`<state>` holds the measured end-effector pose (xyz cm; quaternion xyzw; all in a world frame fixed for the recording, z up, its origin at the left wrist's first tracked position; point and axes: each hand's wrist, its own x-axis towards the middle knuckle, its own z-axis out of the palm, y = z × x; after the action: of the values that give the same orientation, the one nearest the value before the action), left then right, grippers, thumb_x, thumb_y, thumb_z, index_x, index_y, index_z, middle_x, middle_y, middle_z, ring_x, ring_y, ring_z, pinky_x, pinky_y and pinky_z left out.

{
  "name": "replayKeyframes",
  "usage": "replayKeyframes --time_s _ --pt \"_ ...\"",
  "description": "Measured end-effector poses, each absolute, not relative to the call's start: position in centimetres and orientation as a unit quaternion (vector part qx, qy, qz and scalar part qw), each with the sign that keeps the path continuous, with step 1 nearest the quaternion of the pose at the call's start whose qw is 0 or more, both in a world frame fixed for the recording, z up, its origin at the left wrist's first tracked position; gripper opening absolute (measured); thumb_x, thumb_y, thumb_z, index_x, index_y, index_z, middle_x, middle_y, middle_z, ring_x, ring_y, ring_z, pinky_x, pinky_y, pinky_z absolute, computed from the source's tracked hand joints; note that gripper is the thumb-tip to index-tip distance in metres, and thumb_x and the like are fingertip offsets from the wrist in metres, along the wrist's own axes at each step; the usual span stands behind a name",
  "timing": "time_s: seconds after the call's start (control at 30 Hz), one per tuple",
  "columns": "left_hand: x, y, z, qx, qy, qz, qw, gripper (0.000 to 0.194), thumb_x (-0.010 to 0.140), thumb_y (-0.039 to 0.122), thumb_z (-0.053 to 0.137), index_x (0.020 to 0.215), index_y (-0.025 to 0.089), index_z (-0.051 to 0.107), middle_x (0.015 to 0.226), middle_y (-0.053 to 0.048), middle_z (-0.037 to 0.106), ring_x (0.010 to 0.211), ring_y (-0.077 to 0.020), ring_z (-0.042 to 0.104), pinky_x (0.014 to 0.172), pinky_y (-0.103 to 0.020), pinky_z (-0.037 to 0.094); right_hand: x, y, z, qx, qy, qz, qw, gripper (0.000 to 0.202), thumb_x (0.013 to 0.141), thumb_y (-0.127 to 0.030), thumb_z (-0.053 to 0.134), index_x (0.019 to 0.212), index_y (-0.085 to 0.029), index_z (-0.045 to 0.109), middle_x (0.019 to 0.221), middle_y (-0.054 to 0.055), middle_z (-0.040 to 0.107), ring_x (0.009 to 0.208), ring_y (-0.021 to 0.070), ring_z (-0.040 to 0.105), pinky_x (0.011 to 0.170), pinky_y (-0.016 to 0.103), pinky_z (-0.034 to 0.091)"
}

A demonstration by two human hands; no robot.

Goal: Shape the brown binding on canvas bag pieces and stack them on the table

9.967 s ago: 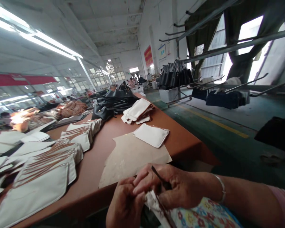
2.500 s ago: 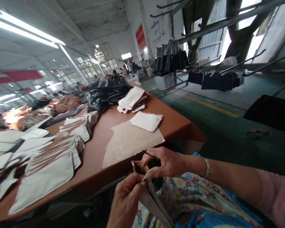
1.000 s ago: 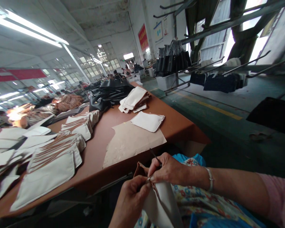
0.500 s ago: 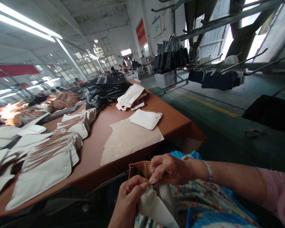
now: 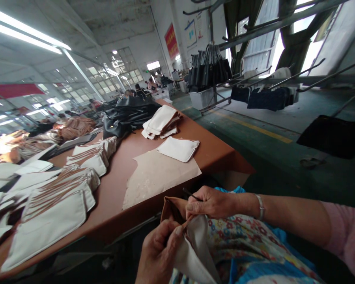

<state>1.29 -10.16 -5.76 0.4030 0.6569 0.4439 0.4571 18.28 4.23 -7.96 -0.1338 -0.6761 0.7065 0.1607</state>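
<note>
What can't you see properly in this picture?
All in the head view:
- One end of the thin dark tool: hidden in the right hand.
- Bottom of the white-and-brown piece: cut off by the lower edge.
- Writing on the red wall sign: small and blurred.
- Faraway people: too small and blurred.

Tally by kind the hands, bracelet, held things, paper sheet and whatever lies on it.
Left hand and right hand: 2
White-and-brown piece, held: 1
Slim dark tool: 1
Bracelet: 1
Paper sheet: 1
White piece on it: 1
Total: 7
</note>
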Motion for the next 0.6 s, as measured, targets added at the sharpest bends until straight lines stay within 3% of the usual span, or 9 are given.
replayKeyframes --time_s 0.1,0.27,0.43,0.6 --pt "1.4 -10.2 -5.1 0.418 0.66 0.438 0.443 0.038 0.075 0.051 0.071 0.065 0.015 0.063 0.055 0.004 0.044 0.05 -0.0068 0.031 0.043 -0.017 0.025 17.9 4.6 -7.4 -0.135 -0.683 0.706 0.13 0.046 0.079 -0.052 0.069 0.078 -0.007 0.068 0.062 -0.002 0.054 0.054 0.0049 0.042 0.05 0.017 0.033" --pt "1.1 -10.4 -5.0 0.425 0.649 0.451 0.441 0.036 0.075 0.048 0.072 0.066 0.015 0.065 0.056 0.003 0.045 0.051 -0.0075 0.035 0.044 -0.017 0.027 17.6 4.2 -7.4 -0.13 -0.662 0.731 0.102 0.037 0.077 -0.044 0.073 0.088 -0.009 0.07 0.055 -0.006 0.049 0.04 0.0026 0.037 0.038 0.015 0.028" --pt "0.8 -10.6 -5.3 0.399 0.625 0.476 0.473 0.034 0.075 0.047 0.073 0.068 0.015 0.064 0.058 0.002 0.049 0.052 -0.0076 0.038 0.047 -0.018 0.031 17.6 3.8 -8.8 -0.115 -0.607 0.779 0.106 0.036 0.071 -0.041 0.078 0.092 -0.012 0.07 0.057 -0.007 0.051 0.037 0.0026 0.04 0.035 0.014 0.032" --pt "0.7 -10.4 -5.1 0.438 0.63 0.455 0.451 0.031 0.078 0.044 0.071 0.068 0.016 0.064 0.057 0.003 0.047 0.052 -0.0078 0.035 0.046 -0.017 0.029 18.0 4.8 -7.4 -0.094 -0.644 0.757 0.051 0.038 0.079 -0.044 0.071 0.097 -0.011 0.069 0.057 -0.007 0.048 0.039 0.0022 0.038 0.036 0.014 0.026"
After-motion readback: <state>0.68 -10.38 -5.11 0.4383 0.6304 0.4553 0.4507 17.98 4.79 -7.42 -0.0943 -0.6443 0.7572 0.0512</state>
